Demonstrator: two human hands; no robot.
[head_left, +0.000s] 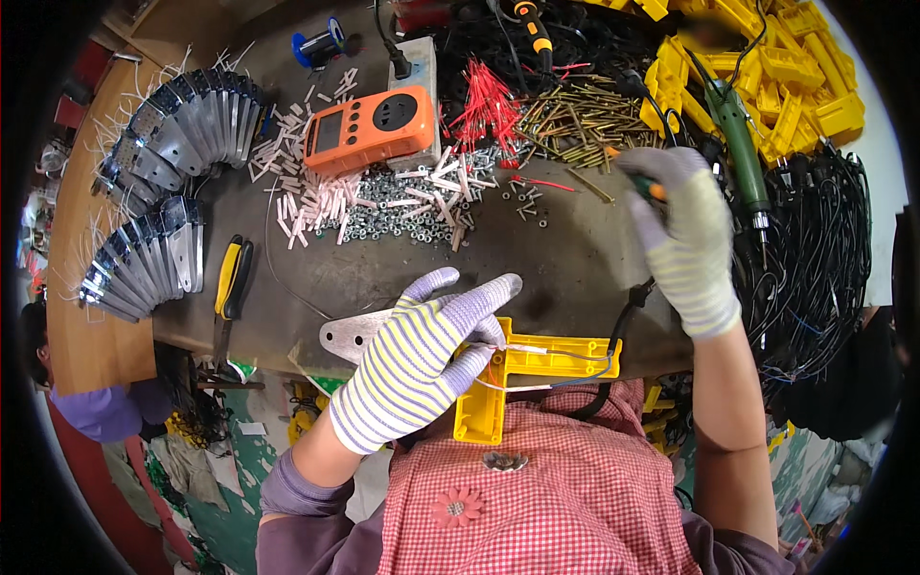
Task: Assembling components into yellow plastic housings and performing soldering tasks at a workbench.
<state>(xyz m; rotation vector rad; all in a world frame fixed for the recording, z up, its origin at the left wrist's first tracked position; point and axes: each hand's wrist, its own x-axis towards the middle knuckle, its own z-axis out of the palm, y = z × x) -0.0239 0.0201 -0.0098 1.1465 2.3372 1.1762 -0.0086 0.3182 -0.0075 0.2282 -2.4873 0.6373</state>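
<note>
My left hand (pixel 422 359), in a striped glove, grips a T-shaped yellow plastic housing (pixel 484 417) at the table's near edge, thumb and fingers at its joint. Thin wires (pixel 522 387) run out from under the fingertips, and a black cable leaves the housing's right end. A flat metal plate (pixel 347 335) with holes pokes out beyond that hand on the left. Over the table's right side my right hand (pixel 685 235) is raised, smeared by motion. Its fingers are closed round a small tool with a dark green and orange handle (pixel 655 191); its exact kind is blurred.
An orange meter (pixel 369 129) stands behind piles of white sleeves and small nuts (pixel 383 216). Long brass screws (pixel 589 115) and red-capped leads (pixel 484 101) lie farther back. A green electric screwdriver (pixel 738 149) hangs at right near yellow housings. Yellow-handled pliers (pixel 232 278) and fanned metal plates (pixel 158 254) lie left.
</note>
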